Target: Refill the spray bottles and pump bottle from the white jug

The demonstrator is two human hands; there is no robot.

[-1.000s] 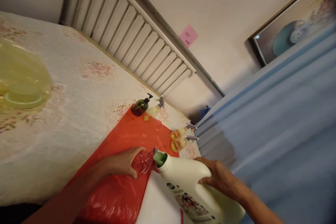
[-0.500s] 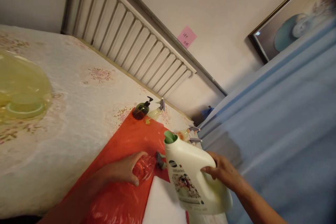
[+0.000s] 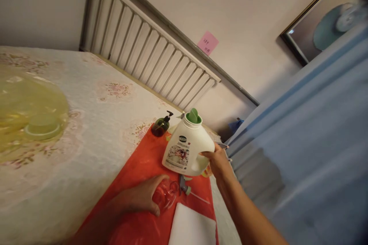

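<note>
Progress: looks like mid-way through a refill job. The white jug (image 3: 185, 147) is uncapped and lifted off the worktop (image 3: 86, 122), nearly upright, so I'd say nothing is pouring right now.
Left to do: the clear bottle (image 3: 164, 196) has its sprayer head (image 3: 184, 188) off and lying next to it on the red sheet (image 3: 149, 168), dip tube sticking out. It's not screwed back on yet.
Right hand (image 3: 216, 159): wrapped around the jug's handle, holding it in the air just above the red sheet.
Left hand (image 3: 145, 199): clamped around the clear bottle, keeping it put on the sheet.
White jug: opaque, so can't tell how full. Green pour spout (image 3: 193, 116) is open at the top.
Clear bottle: see-through, and whether there's liquid inside I honestly can't tell.
Dark green pump bottle (image 3: 161, 125): standing at the far end of the sheet, pump on, contents not readable.
Yellow basin (image 3: 28, 118): way off to the left, blurry, with a greenish round thing in it.
White pad (image 3: 192, 229): flat at the near edge, 1 piece.
</note>
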